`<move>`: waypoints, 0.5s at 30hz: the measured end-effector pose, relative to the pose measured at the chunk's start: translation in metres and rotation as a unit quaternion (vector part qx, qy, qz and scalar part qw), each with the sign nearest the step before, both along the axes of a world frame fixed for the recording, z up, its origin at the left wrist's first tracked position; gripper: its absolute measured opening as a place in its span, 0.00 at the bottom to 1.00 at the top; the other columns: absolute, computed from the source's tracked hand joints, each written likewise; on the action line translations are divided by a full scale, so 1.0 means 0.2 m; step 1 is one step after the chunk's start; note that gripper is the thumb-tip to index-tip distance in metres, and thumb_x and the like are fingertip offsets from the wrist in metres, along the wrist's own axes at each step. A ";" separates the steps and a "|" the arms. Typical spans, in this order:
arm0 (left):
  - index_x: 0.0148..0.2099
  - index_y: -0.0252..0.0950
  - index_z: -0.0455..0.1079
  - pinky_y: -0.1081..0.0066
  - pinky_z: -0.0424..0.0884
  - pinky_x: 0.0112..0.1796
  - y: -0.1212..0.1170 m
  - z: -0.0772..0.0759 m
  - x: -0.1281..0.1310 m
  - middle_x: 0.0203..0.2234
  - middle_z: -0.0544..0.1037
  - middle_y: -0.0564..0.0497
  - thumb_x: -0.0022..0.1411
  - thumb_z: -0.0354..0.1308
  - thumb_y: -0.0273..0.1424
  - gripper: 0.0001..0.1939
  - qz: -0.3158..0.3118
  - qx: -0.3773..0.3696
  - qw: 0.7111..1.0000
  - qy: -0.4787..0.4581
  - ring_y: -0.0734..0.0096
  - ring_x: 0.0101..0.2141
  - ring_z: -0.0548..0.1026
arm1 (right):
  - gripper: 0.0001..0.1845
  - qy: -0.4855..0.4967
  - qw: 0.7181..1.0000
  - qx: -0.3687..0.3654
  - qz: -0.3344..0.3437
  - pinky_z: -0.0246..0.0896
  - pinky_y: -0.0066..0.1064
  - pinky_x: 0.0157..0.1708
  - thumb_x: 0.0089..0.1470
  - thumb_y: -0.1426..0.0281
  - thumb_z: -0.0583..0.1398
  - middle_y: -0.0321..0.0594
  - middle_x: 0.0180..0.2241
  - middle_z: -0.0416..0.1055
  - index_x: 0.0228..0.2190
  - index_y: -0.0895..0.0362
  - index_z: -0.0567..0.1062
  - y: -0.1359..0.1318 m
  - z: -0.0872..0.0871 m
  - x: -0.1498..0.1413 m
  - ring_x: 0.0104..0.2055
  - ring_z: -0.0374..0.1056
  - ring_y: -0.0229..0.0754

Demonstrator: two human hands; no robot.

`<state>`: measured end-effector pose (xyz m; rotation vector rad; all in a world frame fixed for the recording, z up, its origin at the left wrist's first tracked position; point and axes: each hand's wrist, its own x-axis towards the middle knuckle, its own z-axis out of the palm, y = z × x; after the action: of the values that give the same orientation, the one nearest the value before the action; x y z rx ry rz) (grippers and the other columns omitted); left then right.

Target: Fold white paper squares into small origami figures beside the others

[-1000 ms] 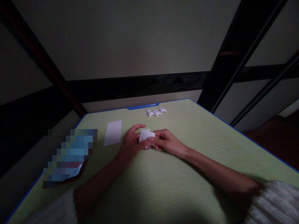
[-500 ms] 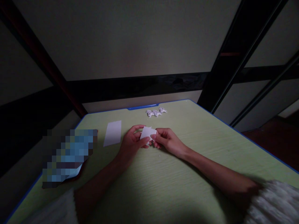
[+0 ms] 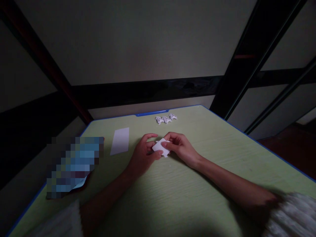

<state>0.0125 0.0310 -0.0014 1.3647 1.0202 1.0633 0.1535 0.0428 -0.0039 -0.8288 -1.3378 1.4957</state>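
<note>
A small piece of folded white paper (image 3: pixel 159 146) is held just above the middle of the table, with pointed flaps showing at its edges. My right hand (image 3: pixel 184 148) pinches its right side, thumb on top and the fingers curled behind. At the left and lower edge, the thumb of my left hand (image 3: pixel 142 154) presses on the paper. The left forefinger is lifted away from it, and the other left fingertips are partly hidden behind. Beyond my hands lie three small folded paper figures (image 3: pixel 166 119), shaped like origami frogs, side by side.
A flat white paper sheet (image 3: pixel 120 141) lies left of my hands. Farther left is a blurred-out bluish object (image 3: pixel 79 164) with a dark red edge. The pale green table (image 3: pixel 153 200) has a blue rim, and a panelled wall (image 3: pixel 143 49) stands behind it.
The folded paper has turned and shifted slightly right and down. The right thumb now lies farther across it, and the left forefinger has come away from its edge.
</note>
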 end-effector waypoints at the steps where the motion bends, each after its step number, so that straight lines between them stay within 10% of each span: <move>1: 0.40 0.34 0.57 0.77 0.66 0.21 0.00 0.00 0.00 0.18 0.71 0.58 0.41 0.60 0.25 0.22 0.025 0.003 1.000 -0.005 0.77 0.19 0.70 | 0.12 0.007 1.000 -0.002 -0.014 0.46 0.24 0.19 0.36 0.67 0.62 0.30 0.15 0.62 0.20 0.61 0.65 0.00 0.00 0.00 0.17 0.55 0.29; 15: 0.25 0.32 0.65 0.79 0.67 0.17 0.01 0.00 0.00 0.13 0.68 0.59 0.38 0.62 0.28 0.10 0.100 0.007 0.995 -0.009 0.80 0.15 0.68 | 0.13 -0.040 0.999 0.002 0.003 0.44 0.23 0.17 0.36 0.66 0.63 0.29 0.13 0.59 0.17 0.60 0.64 0.01 0.00 0.00 0.16 0.52 0.28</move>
<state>0.0127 0.0327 -0.0021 1.2798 1.1565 1.2302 0.1526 0.0441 -0.0048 -0.8901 -1.4020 1.4764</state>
